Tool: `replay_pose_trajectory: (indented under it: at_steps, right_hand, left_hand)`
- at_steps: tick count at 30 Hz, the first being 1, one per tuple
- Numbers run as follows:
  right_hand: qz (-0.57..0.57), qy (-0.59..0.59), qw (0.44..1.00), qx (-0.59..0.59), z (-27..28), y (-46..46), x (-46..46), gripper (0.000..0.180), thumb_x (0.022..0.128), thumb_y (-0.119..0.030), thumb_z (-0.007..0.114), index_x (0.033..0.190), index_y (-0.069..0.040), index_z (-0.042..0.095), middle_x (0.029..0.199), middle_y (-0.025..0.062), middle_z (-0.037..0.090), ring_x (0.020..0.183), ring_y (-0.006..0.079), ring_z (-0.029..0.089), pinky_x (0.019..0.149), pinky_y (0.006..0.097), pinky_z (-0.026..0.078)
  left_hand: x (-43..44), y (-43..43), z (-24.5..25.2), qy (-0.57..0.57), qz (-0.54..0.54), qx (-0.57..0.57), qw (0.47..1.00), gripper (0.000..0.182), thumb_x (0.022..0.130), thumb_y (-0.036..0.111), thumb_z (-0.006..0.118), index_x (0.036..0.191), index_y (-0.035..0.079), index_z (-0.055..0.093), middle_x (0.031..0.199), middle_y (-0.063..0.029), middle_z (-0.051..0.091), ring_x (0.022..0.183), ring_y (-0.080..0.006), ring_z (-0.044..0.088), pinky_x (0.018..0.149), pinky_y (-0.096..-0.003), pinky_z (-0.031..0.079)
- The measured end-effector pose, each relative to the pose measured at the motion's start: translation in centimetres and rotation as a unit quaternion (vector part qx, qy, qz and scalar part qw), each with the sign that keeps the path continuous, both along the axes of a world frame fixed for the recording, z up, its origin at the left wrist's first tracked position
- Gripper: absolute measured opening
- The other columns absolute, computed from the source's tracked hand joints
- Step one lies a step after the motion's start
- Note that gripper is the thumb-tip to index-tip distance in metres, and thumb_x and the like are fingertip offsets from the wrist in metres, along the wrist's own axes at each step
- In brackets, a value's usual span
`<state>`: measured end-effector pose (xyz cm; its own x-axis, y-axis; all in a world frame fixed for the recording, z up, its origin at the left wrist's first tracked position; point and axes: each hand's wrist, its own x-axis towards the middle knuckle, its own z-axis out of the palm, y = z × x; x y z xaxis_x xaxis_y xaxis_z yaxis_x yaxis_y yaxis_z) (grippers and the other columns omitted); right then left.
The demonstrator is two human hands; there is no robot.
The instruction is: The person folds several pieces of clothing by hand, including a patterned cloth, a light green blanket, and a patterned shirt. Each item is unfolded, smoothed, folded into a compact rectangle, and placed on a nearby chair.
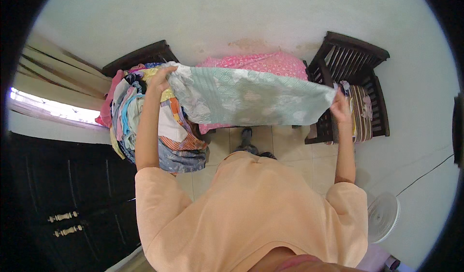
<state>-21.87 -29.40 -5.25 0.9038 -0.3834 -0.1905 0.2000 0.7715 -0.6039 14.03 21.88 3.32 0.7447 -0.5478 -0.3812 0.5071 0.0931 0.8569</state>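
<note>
A pale green and white patterned cloth (253, 98) is stretched out between my two hands, its surface somewhat wrinkled. My left hand (163, 77) grips its upper left corner, close above a large heap of mixed clothes (130, 108). At the other end my right hand (340, 107) pinches the right corner, in front of a dark wooden armchair. Behind the cloth lies a pink patterned cover (261, 63), partly hidden by it.
Striped and other fabrics (360, 112) lie on the dark wooden armchair (380, 108) at the right. A white fan (384, 217) stands at the lower right. Black doors (65, 185) and a curtain (61, 76) are on the left. Floor tiles (290, 141) show below the cloth.
</note>
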Motion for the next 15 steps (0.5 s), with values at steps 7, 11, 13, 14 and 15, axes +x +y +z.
replay_pose_trajectory:
  at_steps: [7, 11, 13, 14, 15]
  right_hand:
    - [0.076, 0.148, 0.964, 0.208, -10.0, 8.3, 1.8, 0.029, 0.084, -0.006, 0.044, 0.111, 0.004, 0.044, 0.110, 0.0130, 0.050, 0.103, 0.0228, 0.047, 0.090, 0.0344, 0.038]
    - [0.049, 0.056, 0.985, 0.157, -8.3, 6.0, 4.2, 0.032, 0.081, -0.008, 0.045, 0.111, 0.000, 0.044, 0.111, 0.0107, 0.051, 0.103, 0.0218, 0.048, 0.091, 0.0361, 0.037]
    - [0.011, 0.049, 0.999, -0.015, -6.0, 2.8, 6.1, 0.028, 0.078, -0.012, 0.053, 0.105, -0.004, 0.047, 0.101, 0.0051, 0.054, 0.093, 0.0208, 0.052, 0.083, 0.0359, 0.040]
    - [-0.007, 0.037, 0.999, -0.034, -4.7, 1.3, 6.7, 0.024, 0.080, -0.013, 0.051, 0.102, -0.002, 0.047, 0.100, 0.0061, 0.055, 0.093, 0.0204, 0.052, 0.083, 0.0340, 0.040]
    - [-0.037, 0.040, 0.995, -0.088, -3.6, 0.1, 8.0, 0.022, 0.082, -0.013, 0.049, 0.101, -0.001, 0.048, 0.099, 0.0070, 0.055, 0.093, 0.0197, 0.052, 0.083, 0.0327, 0.040]
  left_hand:
    - [-2.0, -1.7, -10.8, 0.160, 0.041, -0.109, 0.980, 0.024, 0.080, 0.011, 0.053, 0.100, -0.002, 0.051, 0.100, -0.0118, 0.055, 0.091, -0.0226, 0.054, 0.082, -0.0361, 0.043]
    - [-0.7, -2.1, -11.2, 0.141, 0.057, -0.075, 0.986, 0.029, 0.078, 0.009, 0.056, 0.104, 0.000, 0.049, 0.099, -0.0107, 0.055, 0.091, -0.0223, 0.054, 0.081, -0.0358, 0.044]
    - [1.4, -2.0, -9.1, 0.052, 0.084, -0.025, 0.995, 0.036, 0.075, 0.006, 0.060, 0.107, 0.001, 0.047, 0.098, -0.0092, 0.055, 0.090, -0.0219, 0.054, 0.082, -0.0355, 0.043]
    - [2.8, -2.1, -7.7, 0.019, 0.074, 0.042, 0.996, 0.039, 0.073, 0.008, 0.062, 0.108, 0.000, 0.046, 0.098, -0.0103, 0.055, 0.090, -0.0221, 0.054, 0.083, -0.0355, 0.042]
    - [4.0, -2.6, -6.6, -0.064, 0.094, 0.109, 0.988, 0.040, 0.073, 0.008, 0.063, 0.108, -0.001, 0.046, 0.099, -0.0107, 0.055, 0.091, -0.0222, 0.054, 0.083, -0.0354, 0.041]
